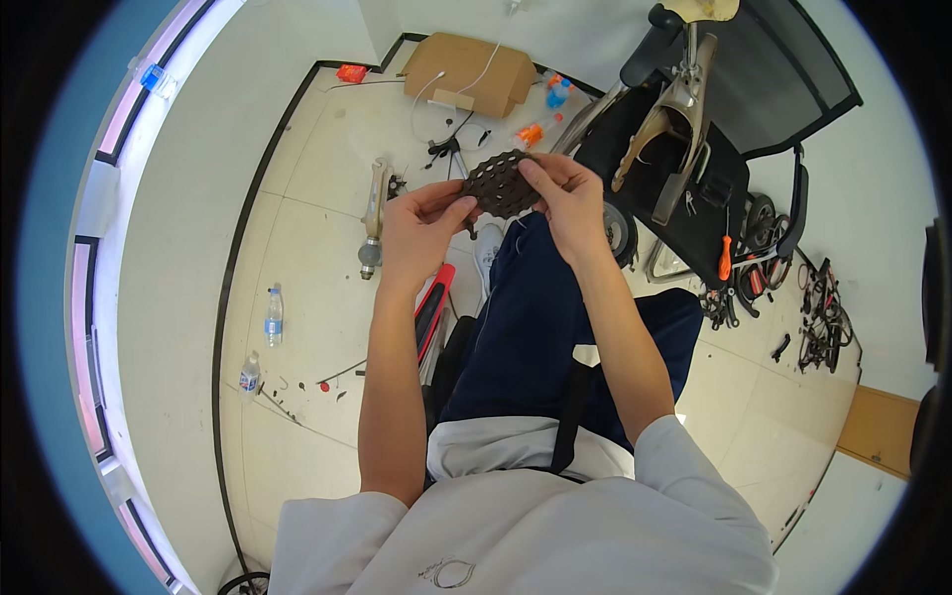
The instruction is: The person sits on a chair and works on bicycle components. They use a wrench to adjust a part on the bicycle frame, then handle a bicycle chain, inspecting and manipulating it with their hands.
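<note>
Between both hands, up in front of my knees, is a dark brown-black plate full of round holes, with an uneven rim. I cannot make out exactly what part it is. My left hand pinches its left edge between thumb and fingers. From the other side my right hand grips the upper right edge, its thumb lying on the face of the plate. A small dark bit hangs below the plate near my left fingers.
A black office chair at the right bears a metal frame part and an orange-handled screwdriver. A cardboard box, a metal tube part, water bottles and piled black parts lie on the floor.
</note>
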`<move>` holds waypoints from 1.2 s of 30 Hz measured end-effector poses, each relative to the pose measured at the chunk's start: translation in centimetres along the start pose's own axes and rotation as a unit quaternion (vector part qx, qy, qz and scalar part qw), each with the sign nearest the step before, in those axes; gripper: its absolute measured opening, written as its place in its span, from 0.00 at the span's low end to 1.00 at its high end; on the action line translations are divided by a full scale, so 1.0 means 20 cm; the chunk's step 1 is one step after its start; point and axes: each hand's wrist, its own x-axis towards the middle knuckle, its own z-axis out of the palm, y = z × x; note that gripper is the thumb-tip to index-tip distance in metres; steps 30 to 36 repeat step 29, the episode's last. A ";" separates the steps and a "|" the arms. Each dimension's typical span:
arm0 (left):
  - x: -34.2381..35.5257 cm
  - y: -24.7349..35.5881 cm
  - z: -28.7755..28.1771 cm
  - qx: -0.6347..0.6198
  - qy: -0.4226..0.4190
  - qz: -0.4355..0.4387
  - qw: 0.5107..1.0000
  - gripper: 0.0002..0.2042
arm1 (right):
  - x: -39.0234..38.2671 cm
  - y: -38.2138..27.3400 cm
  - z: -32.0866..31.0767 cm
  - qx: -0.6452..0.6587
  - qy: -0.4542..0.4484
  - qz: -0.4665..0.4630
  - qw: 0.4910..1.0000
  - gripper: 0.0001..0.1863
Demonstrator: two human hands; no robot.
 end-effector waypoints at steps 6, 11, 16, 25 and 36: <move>-0.01 0.00 -0.01 0.004 0.068 -0.011 0.998 0.15 | -0.04 0.08 -0.01 0.071 -0.050 0.074 0.993 0.10; -0.01 0.04 -0.02 -0.037 0.065 -0.054 0.996 0.16 | 0.00 0.12 -0.01 0.163 -0.054 0.085 0.981 0.09; 0.00 0.05 -0.03 -0.072 0.043 -0.054 0.995 0.16 | -0.01 0.13 0.03 0.239 -0.055 0.107 0.963 0.08; 0.00 0.03 -0.06 0.021 0.063 -0.020 0.998 0.14 | -0.05 0.17 0.02 -0.003 -0.102 0.102 0.989 0.15; 0.00 0.03 -0.07 0.062 0.054 -0.002 0.997 0.14 | -0.03 0.19 -0.03 -0.049 -0.160 0.096 0.981 0.15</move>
